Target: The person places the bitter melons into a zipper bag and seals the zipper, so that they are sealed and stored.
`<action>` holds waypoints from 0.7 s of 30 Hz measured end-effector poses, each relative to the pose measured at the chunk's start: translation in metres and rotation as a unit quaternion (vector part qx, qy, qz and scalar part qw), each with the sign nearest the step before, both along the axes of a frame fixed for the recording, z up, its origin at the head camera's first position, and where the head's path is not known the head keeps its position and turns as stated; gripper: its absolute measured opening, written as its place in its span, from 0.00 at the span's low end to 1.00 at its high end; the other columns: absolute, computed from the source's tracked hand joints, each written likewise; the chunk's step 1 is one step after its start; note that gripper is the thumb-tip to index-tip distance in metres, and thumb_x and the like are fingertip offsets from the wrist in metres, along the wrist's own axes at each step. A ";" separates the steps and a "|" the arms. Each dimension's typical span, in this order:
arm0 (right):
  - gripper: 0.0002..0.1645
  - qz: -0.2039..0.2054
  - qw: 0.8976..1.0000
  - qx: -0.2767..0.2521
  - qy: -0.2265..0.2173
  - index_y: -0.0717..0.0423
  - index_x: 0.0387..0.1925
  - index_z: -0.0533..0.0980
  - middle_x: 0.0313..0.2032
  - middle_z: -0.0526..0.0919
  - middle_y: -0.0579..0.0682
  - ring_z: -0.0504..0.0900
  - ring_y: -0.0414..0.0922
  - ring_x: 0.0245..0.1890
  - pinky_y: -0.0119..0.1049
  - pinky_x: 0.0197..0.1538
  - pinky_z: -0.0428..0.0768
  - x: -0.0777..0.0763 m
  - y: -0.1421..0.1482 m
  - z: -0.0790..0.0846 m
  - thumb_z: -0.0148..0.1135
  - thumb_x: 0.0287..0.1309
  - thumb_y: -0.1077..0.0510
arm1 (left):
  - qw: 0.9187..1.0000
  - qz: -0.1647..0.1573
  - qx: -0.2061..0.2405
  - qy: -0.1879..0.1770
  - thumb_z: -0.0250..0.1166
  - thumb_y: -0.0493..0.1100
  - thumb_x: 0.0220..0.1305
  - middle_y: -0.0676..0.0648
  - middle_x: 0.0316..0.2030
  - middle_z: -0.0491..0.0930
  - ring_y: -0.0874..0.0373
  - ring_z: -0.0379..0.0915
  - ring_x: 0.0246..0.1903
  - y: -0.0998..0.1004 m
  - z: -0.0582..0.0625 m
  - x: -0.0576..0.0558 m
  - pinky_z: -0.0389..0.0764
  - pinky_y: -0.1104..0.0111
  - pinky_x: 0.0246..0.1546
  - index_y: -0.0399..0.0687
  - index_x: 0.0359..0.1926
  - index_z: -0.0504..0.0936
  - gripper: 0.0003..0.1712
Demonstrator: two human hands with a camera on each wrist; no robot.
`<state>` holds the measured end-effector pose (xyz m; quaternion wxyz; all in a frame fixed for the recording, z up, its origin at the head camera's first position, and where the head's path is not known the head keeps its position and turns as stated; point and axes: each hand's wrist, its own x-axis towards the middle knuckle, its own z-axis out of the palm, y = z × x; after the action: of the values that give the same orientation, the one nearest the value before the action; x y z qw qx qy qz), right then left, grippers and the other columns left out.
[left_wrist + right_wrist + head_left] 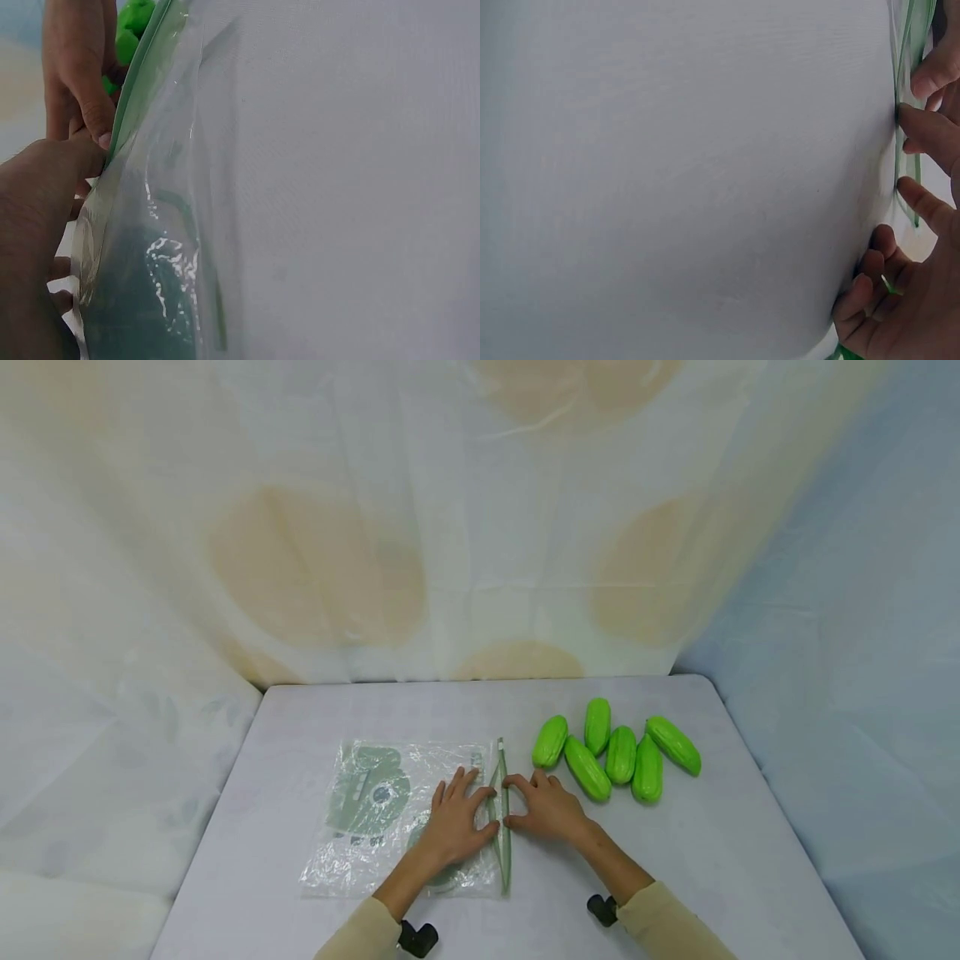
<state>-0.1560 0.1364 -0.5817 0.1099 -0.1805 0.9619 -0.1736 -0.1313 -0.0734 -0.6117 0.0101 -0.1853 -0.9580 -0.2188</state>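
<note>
A clear plastic zip bag (367,877) with green print lies flat on the table, its green-edged mouth (505,860) on the right and parted in a narrow gap. My left hand (456,827) rests over the bag's right part, fingers spread, with thumb and forefinger at the left lip of the mouth. From the other side my right hand (551,810) touches the right lip with thumb and forefinger set apart. In the right wrist view those fingertips (909,187) press against the green strip, while the other fingers curl loosely below.
Several bright green gourd-like vegetables (621,755) lie in a cluster at the back right, just beyond my right hand. A white cloth covers the table (712,860). Patterned curtains (480,527) hang behind it and at both sides.
</note>
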 end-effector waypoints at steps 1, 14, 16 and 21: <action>0.40 0.000 1.000 -0.001 0.000 0.36 0.65 0.72 0.42 0.72 0.51 0.75 0.52 0.42 0.42 0.25 0.72 0.000 0.000 0.000 0.73 0.51 0.36 | 1.000 0.000 0.004 -0.004 0.63 0.62 0.62 0.42 0.74 0.59 0.40 0.46 0.76 -0.001 0.000 0.000 0.50 0.38 0.70 0.63 0.62 0.77 0.29; 0.39 0.003 1.000 -0.009 -0.006 0.37 0.65 0.72 0.43 0.71 0.53 0.75 0.52 0.43 0.42 0.26 0.72 0.002 -0.001 0.003 0.73 0.52 0.37 | 0.998 -0.032 -0.023 0.052 0.66 0.60 0.60 0.49 0.72 0.65 0.44 0.52 0.75 -0.016 -0.006 -0.003 0.60 0.45 0.67 0.61 0.61 0.79 0.28; 0.39 0.004 1.000 -0.009 -0.006 0.37 0.64 0.72 0.42 0.72 0.53 0.75 0.52 0.42 0.42 0.25 0.72 0.002 -0.001 0.003 0.73 0.52 0.37 | 0.997 -0.040 -0.033 0.065 0.66 0.60 0.60 0.51 0.70 0.67 0.47 0.55 0.73 -0.018 -0.006 -0.003 0.62 0.47 0.66 0.61 0.61 0.79 0.28; 0.38 0.000 1.000 -0.009 -0.007 0.36 0.64 0.73 0.42 0.72 0.53 0.75 0.53 0.43 0.42 0.26 0.73 0.002 -0.001 0.003 0.74 0.51 0.37 | 0.993 -0.061 -0.064 0.082 0.65 0.60 0.63 0.54 0.68 0.68 0.51 0.59 0.70 -0.018 -0.003 -0.004 0.65 0.50 0.64 0.61 0.63 0.79 0.28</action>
<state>-0.1542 0.1359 -0.5785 0.1147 -0.1807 0.9595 -0.1834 -0.1351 -0.0917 -0.6146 0.0635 -0.2611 -0.9527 -0.1416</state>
